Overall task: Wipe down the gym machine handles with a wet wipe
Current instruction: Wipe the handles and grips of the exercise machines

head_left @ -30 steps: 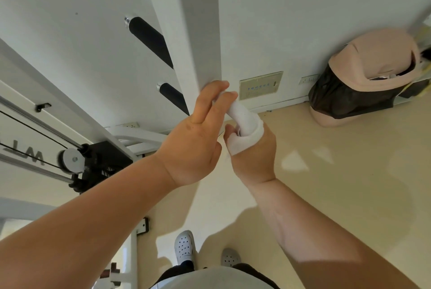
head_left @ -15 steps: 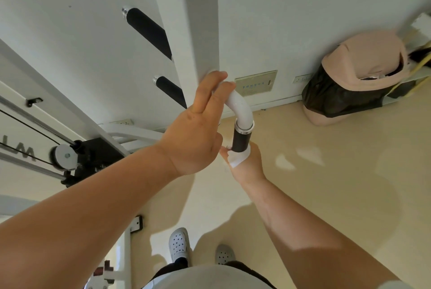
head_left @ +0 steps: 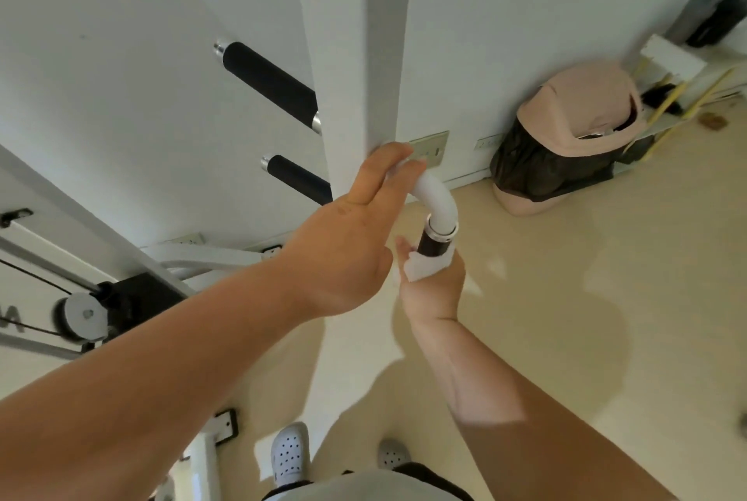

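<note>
At the centre of the head view, the right hand (head_left: pixel 434 292) has its grip clamped round a crumpled white wet wipe (head_left: pixel 420 269). The wipe is wrapped on the glossy black handle (head_left: pixel 431 245), just below a metal collar. The wipe and palm hide most of the handle and the fingers.

Above it, a smooth white tube (head_left: pixel 438 199) curves up to the square white post (head_left: pixel 364 55). The left hand (head_left: pixel 347 245) lies on the tube's upper end with fingers straight, grip apart. Its thumb is out of sight.

Left of the post, the upper bar (head_left: pixel 271 82) and lower bar (head_left: pixel 299 179) are black, matte and metal-capped. Far right, a pink swing-lid bin (head_left: pixel 582 108) with a dark liner looks blurred.
</note>
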